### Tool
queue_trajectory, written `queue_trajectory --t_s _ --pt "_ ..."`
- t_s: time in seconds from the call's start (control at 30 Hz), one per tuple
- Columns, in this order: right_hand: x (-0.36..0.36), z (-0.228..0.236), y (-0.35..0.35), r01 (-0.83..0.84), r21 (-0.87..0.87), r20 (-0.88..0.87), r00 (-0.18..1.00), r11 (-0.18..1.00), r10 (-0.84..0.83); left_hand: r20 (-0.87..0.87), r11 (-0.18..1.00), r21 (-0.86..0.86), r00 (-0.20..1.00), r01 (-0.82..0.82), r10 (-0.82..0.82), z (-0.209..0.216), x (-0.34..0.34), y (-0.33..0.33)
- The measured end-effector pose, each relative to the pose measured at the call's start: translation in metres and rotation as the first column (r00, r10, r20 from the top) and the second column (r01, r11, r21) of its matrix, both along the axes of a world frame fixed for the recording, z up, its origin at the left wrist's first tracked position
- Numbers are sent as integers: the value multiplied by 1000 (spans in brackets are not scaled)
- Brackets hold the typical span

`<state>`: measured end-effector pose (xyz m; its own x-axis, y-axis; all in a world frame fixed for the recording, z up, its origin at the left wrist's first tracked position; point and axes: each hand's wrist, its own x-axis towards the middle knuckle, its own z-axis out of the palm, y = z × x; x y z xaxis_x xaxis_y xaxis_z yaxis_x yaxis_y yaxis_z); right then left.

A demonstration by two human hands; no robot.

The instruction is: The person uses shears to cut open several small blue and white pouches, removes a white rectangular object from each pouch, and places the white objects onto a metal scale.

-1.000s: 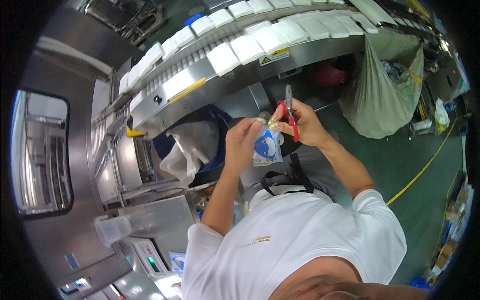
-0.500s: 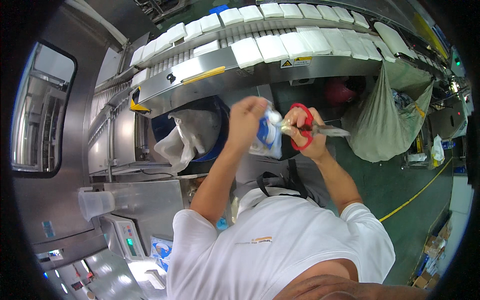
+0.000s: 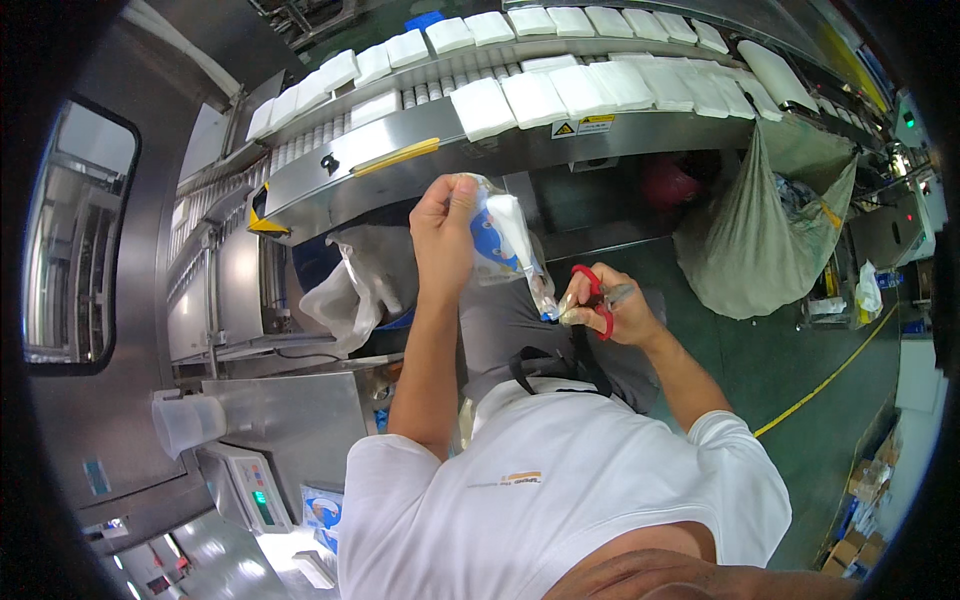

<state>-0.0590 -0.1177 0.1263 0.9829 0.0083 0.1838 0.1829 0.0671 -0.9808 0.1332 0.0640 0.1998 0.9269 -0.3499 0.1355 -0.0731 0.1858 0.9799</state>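
Blue-and-white plastic packet [image 3: 489, 238] is stretching between the left hand [image 3: 445, 228], closed fingers pinching its top edge, and the right hand [image 3: 618, 308], whose fingers are curling around red-handled metal scissors [image 3: 606, 322] and apparently pinching its lower corner; steady, even pulling is likely serving best.

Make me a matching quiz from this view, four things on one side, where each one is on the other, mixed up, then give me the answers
Things:
1. Scissors
2. Printed pouch
3. Cloth sack
4. Translucent jug

Places:
A. Hanging at the right of the picture, by the conveyor
B. At the left of the picture, just above the scale
C. In the right hand
D. Held by the left hand

Right pairs: 1-C, 2-D, 3-A, 4-B
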Motion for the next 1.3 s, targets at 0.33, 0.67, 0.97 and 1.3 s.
queue_trajectory --t_s 0.33,0.67,0.97,1.3 --pt "54 53 -1 313 -13 212 929 950 -304 256 954 299 962 15 -96 0 -37 -16" --pt "46 63 3 389 -376 43 914 841 -404 146 966 255 987 33 -73 -28 -37 -7" --pt "31 45 -7 413 -253 -55 897 875 -439 -67 965 227 991 128 -116 -30 -40 -17" --pt "35 55 3 363 -400 -22 914 842 -404 3 966 226 991 129 -133 -43 -36 -1"
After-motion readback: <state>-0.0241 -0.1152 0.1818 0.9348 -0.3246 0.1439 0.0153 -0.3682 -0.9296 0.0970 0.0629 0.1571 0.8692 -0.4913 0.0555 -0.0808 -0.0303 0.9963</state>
